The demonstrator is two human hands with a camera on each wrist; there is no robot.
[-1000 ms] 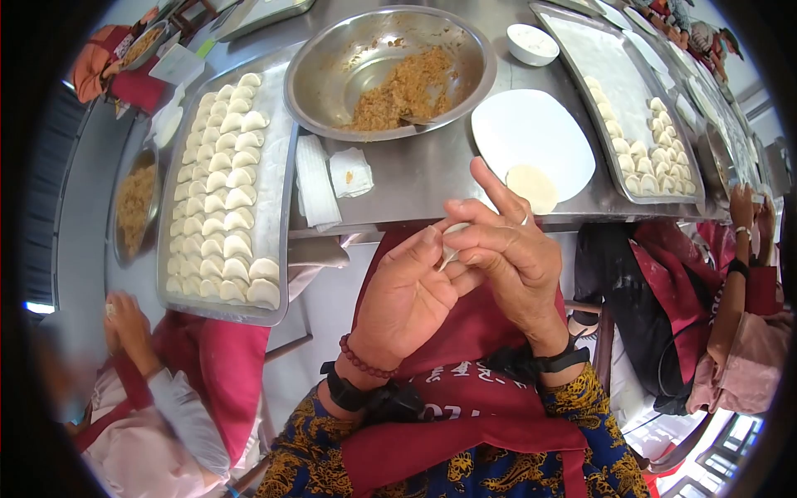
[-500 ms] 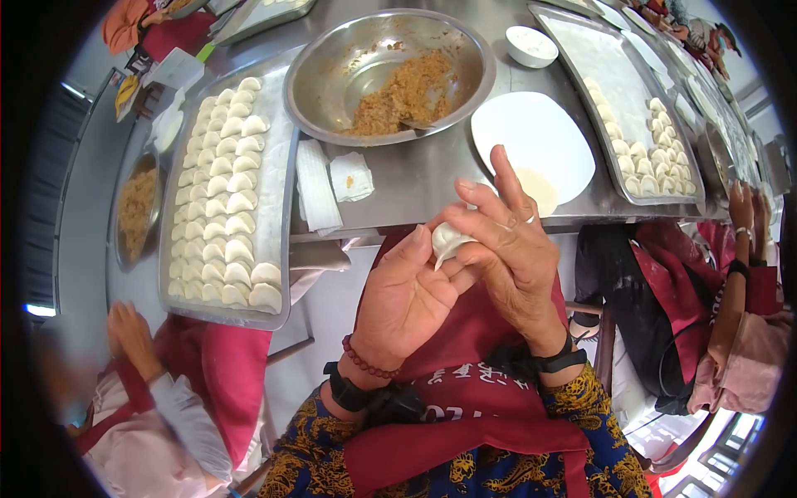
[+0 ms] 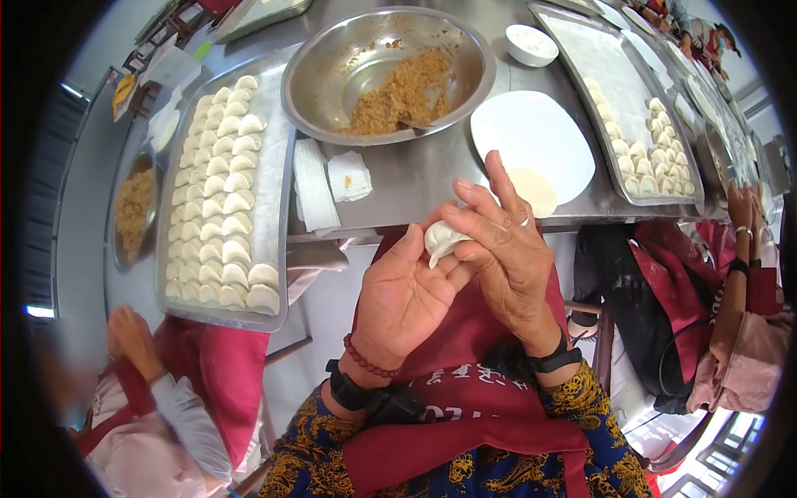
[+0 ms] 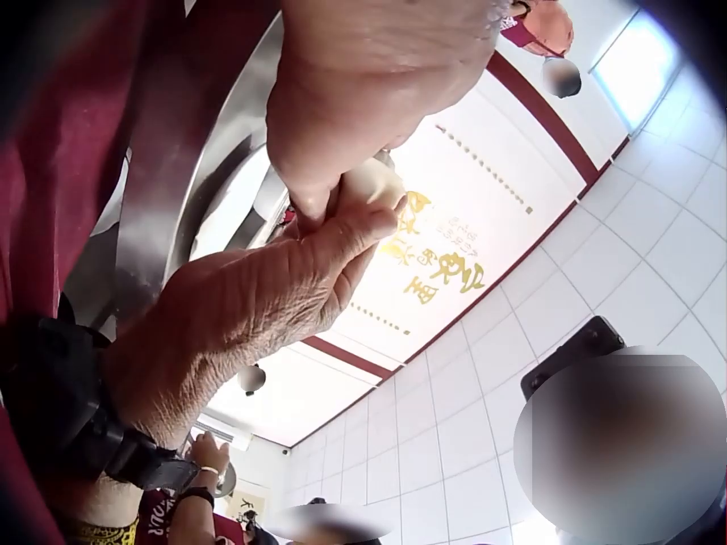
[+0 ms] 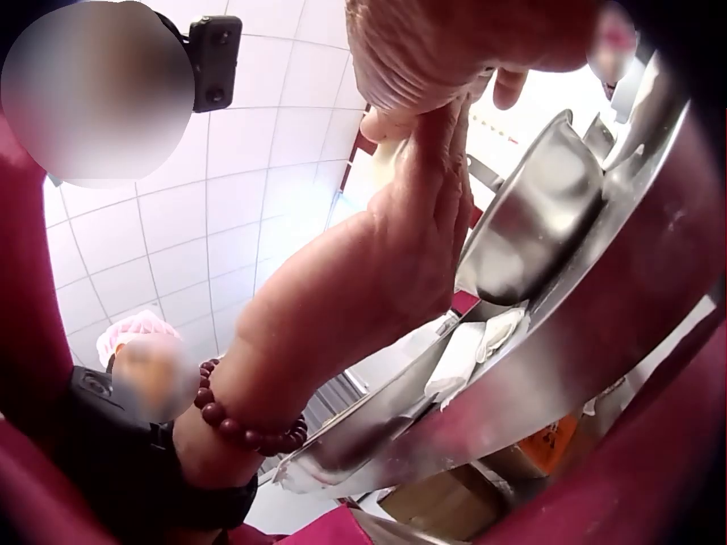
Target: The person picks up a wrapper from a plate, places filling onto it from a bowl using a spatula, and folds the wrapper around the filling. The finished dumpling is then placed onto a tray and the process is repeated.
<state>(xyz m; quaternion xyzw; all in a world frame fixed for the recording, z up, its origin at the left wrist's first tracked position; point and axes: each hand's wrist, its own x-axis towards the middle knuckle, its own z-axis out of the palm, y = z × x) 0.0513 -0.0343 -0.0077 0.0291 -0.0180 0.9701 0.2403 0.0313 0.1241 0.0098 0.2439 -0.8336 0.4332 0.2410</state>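
A pale dumpling (image 3: 442,241) with a folded edge is held between both hands, over the apron and just in front of the table edge. My left hand (image 3: 407,286), palm up, grips it from the left between thumb and fingers. From the right, my right hand (image 3: 513,261) pinches its edge with thumb and index finger, the other fingers stretched out. In the left wrist view the dumpling (image 4: 373,182) shows between the fingertips of both hands. On a white plate (image 3: 515,124) beyond the right hand lies a round wrapper (image 3: 533,192).
A steel bowl of filling (image 3: 398,91) stands behind the hands. To the left is a tray (image 3: 278,166) with rows of dumplings; another tray (image 3: 594,58) stands at right. Folded white tissues (image 3: 314,187) lie near the table edge. A neighbour's hands (image 3: 129,336) are at left.
The dumpling, mostly hidden behind the fingers a second ago, now shows more between them. Both hands have shifted slightly left, still holding it.
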